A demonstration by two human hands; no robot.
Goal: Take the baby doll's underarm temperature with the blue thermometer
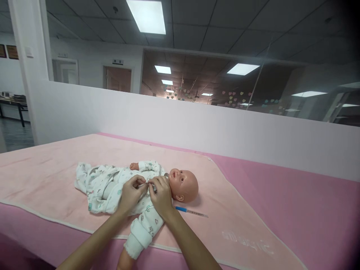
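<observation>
A baby doll (184,185) lies on its back, head to the right, dressed in a white printed baby outfit (150,217). Over its chest, my left hand (132,193) is closed, thumb and fingers pinching the outfit's front edge. Close beside it, just below the doll's chin, my right hand (161,193) pinches the same front with its fingertips. The fingertips of both hands nearly meet; the exact bit of cloth between them is partly hidden. One doll arm reaches past the near edge of the blanket. A thermometer (194,212) with a blue end rests beside the doll's head.
Beneath the doll a peach blanket (225,210) with a pale border covers much of a pink padded surface (281,180). A low white wall (197,127) with glass above runs along the back. At far left stands a dark table (17,103).
</observation>
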